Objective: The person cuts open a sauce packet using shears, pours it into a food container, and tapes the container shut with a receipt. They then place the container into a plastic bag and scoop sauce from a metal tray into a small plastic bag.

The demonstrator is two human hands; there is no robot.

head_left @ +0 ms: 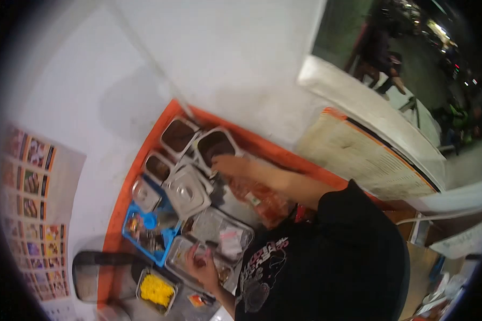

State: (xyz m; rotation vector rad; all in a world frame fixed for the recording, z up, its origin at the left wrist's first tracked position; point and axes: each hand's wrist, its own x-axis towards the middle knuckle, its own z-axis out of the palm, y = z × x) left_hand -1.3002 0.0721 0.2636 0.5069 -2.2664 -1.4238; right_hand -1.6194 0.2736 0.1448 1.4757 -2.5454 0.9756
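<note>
My right hand (229,166) reaches over the near edge of a deep steel container (217,145) with dark contents. Its fingers are bent together, and what they grip is hidden. Beside its forearm lies a clear bag of reddish food (260,200). My left hand (202,267) is lower, above a steel tray (182,259), its fingers curled around something small, clear and pinkish that is too blurred to name. Near both hands are a lidded steel container (187,192) and a clear-covered tray (206,227) with a white packet (231,242) on it.
A blue basket (158,254) with small items stands left of the trays. Shredded yellow food fills a small tray (156,290) near a black-framed bin (85,278). An orange border (123,208) edges the counter along the white wall. A menu sheet (43,214) hangs at left.
</note>
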